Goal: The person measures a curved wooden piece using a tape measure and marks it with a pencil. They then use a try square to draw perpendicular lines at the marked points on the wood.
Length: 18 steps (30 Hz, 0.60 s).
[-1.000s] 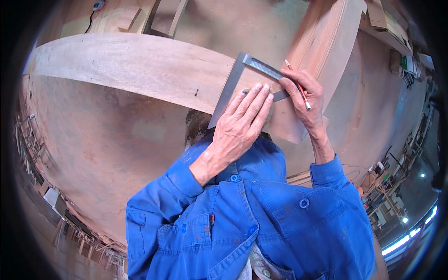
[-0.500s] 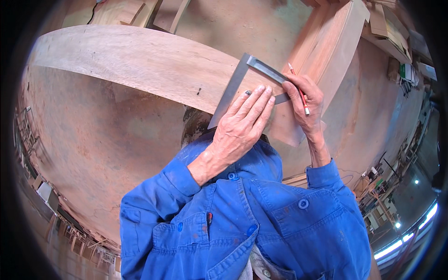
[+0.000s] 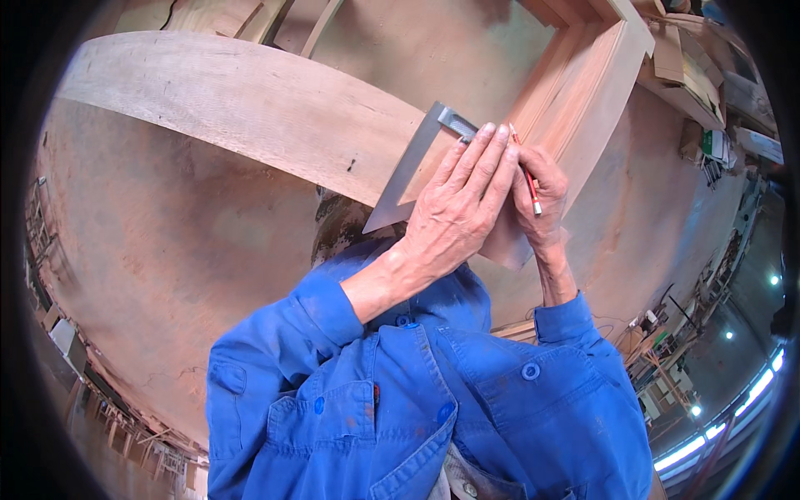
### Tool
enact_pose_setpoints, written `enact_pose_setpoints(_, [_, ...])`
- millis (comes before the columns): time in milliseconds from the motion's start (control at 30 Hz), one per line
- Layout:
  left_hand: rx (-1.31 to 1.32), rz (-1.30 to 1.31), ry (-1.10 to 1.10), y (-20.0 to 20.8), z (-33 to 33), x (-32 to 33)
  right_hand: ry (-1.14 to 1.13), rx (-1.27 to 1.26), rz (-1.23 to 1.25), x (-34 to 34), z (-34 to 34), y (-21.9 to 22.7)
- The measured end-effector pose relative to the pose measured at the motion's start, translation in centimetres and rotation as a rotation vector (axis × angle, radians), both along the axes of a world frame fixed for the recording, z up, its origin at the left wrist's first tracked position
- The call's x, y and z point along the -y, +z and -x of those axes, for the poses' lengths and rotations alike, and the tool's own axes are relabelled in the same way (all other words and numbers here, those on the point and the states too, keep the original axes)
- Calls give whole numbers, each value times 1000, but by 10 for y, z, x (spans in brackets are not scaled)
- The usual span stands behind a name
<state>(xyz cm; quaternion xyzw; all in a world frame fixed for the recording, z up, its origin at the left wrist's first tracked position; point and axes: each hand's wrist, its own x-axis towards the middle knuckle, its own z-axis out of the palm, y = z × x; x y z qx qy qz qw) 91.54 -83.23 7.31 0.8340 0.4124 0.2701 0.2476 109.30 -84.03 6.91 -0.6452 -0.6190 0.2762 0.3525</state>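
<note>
A metal carpenter's square (image 3: pixel 408 171) with a thick dark stock lies on the wood where a long pale board (image 3: pixel 250 104) meets a wooden frame piece (image 3: pixel 592 104). My left hand (image 3: pixel 458 204) is open, its fingers stretched out across the square's stock and covering much of it. Beside it my right hand (image 3: pixel 546 187) is closed on a red pencil (image 3: pixel 532 192), which points away from me, its light end toward me. The right fingers are partly hidden behind the left ones, so their touch on the square cannot be made out.
Several wood panels (image 3: pixel 187 17) lie beyond the board. Cardboard boxes (image 3: pixel 683 75) stand at the far right. Tools and wood scraps (image 3: pixel 662 333) lie along the right side, on a dusty concrete floor (image 3: pixel 225 225).
My left hand has slid right and away from me, from inside the square onto its stock, closing up to my right hand. The pencil stays in the right hand.
</note>
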Motion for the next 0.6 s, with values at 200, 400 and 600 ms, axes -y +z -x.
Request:
enact_pose_setpoints(200, [-74,-18,-10,-11,-12,-7,3,19,40,2,-8,-4])
enact_pose_setpoints(400, [-102,-59,9,-13,-12,-6,2,16,-4,1,-5,-10])
enact_pose_setpoints(600, [-129,-76,3,-12,-12,-5,4,12,-6,1,-6,-10])
